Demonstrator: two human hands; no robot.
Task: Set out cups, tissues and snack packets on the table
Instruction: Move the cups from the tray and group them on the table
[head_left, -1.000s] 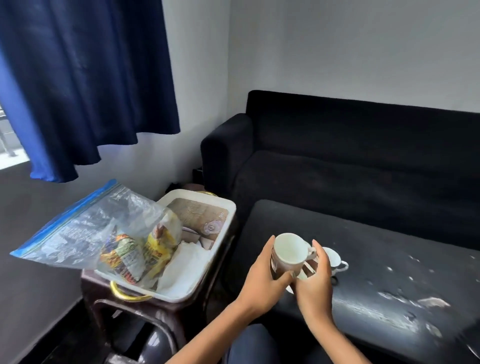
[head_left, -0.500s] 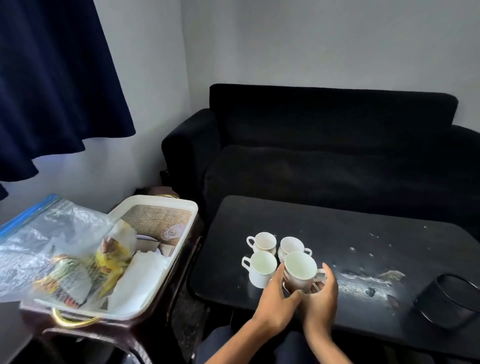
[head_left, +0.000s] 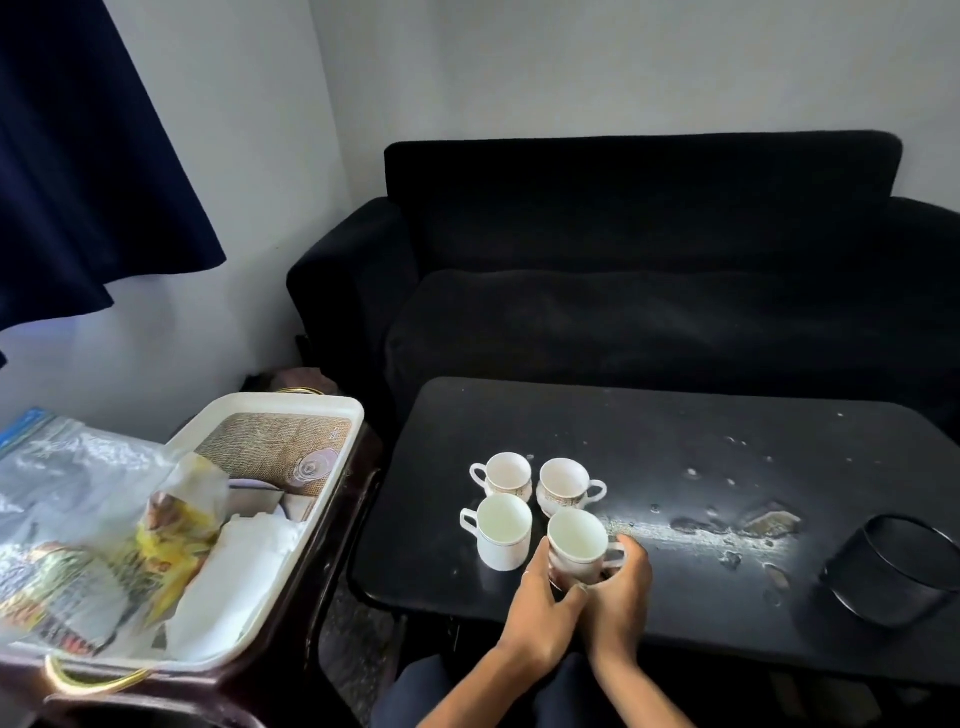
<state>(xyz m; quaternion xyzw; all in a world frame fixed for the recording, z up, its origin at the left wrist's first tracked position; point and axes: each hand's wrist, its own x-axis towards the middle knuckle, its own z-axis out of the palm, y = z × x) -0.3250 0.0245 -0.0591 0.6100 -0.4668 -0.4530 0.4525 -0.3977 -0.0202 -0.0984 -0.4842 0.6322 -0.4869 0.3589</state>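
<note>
1. Cup (head_left: 577, 545) sits at, or just above, the near edge of the table (head_left: 675, 447); whether its base has touched down cannot be told. The left hand (head_left: 540, 613) curls round its left wall and the right hand (head_left: 621, 587) wraps the handle side, so both are clamped on it.
2. Three more cups already stand toward the table's near-left corner: two at the back (head_left: 503, 474) (head_left: 565, 480), one in front (head_left: 503, 525) just beside the held one.
3. Risk: the held cup is close to the front one. A sideways nudge on release could clink them or tip the neighbour.
4. Risk: this cup is close to the near edge. A wrist or sleeve dragged back could catch it and pull it off.
5. Risk: the tabletop is chipped and flaking to the right of the cups, so a cup set on that patch may rock.
6. Tissues (head_left: 228, 587) and snack packets (head_left: 166, 551), inside a plastic bag (head_left: 78, 499), remain in the tray (head_left: 332, 467) on the stand left of the table. The bag hangs over the tray's rim and could slide off when reached for.
7. A black holder (head_left: 893, 577) stands at the near-right corner, well apart from the cups.
</note>
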